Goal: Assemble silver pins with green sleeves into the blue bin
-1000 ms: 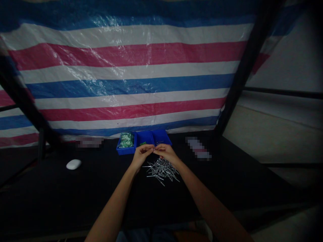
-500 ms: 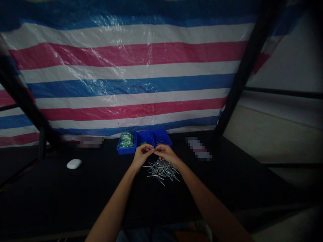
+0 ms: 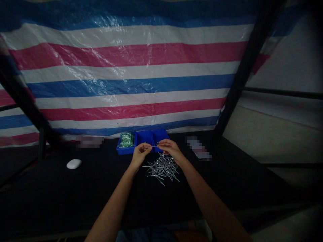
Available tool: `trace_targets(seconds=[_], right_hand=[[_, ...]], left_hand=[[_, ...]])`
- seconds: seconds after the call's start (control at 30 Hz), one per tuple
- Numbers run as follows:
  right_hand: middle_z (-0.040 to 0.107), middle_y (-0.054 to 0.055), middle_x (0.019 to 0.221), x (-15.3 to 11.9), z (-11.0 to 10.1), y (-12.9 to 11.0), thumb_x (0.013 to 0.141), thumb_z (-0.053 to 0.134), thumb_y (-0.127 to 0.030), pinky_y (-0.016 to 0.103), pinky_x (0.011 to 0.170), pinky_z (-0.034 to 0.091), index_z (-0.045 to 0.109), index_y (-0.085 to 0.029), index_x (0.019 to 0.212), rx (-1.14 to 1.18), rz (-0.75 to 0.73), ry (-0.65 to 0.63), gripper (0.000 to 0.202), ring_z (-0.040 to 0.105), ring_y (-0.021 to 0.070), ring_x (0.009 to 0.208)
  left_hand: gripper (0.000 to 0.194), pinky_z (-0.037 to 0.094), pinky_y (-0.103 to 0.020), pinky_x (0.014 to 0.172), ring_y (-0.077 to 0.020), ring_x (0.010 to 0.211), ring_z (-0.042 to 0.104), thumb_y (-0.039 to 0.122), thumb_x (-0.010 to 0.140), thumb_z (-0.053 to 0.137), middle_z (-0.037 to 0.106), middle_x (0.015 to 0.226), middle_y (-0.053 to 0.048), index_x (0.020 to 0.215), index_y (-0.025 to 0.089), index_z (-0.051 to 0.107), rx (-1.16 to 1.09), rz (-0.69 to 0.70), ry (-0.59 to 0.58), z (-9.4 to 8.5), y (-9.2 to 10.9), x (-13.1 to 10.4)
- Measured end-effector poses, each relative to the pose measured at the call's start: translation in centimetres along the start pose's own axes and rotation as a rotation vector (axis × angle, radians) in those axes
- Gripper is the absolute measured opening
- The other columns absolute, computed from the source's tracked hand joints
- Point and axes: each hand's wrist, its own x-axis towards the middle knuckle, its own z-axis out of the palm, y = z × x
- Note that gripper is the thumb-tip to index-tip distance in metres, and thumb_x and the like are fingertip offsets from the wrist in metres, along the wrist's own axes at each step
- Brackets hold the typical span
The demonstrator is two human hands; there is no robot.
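Observation:
A thin metal rod (image 3: 154, 146) spans the small gap between my two hands, in front of the blue trays. My left hand (image 3: 141, 154) pinches its left end between thumb and fingers. At the rod's right end, my right hand (image 3: 171, 149) is closed on it. Below my right hand a loose pile of silvery metal rods (image 3: 163, 169) lies on the black table. Behind the hands is a row of blue trays (image 3: 126, 151); the left one holds green items in clear plastic (image 3: 127, 139). My hands partly cover the middle and right trays.
A white rounded object (image 3: 74, 164) rests on the black table (image 3: 63, 198) at the left. Blurred-out flat items lie at the back left (image 3: 90, 142) and right (image 3: 198, 148). A striped sheet (image 3: 136, 74) hangs behind, between dark posts.
My hands were touching at the fingertips; now they are apart, with the rod showing between them. The right hand has shifted right and slightly up, uncovering more of the pile.

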Motion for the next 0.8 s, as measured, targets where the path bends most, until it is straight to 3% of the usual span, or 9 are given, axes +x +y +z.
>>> trace_targets(seconds=[0.6,0.8], right_hand=[[0.059,-0.001,0.062,0.1,-0.1,-0.2,0.056,0.069,-0.034,0.02,0.04,0.03,0.061,-0.018,0.074,-0.013,-0.04,0.073,0.026,0.044,0.0067,0.042],[0.061,0.001,0.067,0.6,-1.0,0.6,0.055,0.068,-0.038,0.021,0.04,0.032,0.061,-0.017,0.075,-0.045,-0.08,0.279,0.03,0.045,0.0076,0.043]], left_hand=[[0.026,0.038,-0.019,0.053,-0.0069,0.054,0.049,0.032,0.063,0.067,0.056,0.062,0.0,0.078,0.012,0.06,-0.016,-0.059,-0.002,0.0,-0.1,0.0],[0.033,0.039,-0.019,0.053,-0.0072,0.055,0.05,0.034,0.062,0.067,0.057,0.065,0.0,0.086,0.013,0.059,-0.013,-0.101,0.009,0.1,0.1,-0.1]])
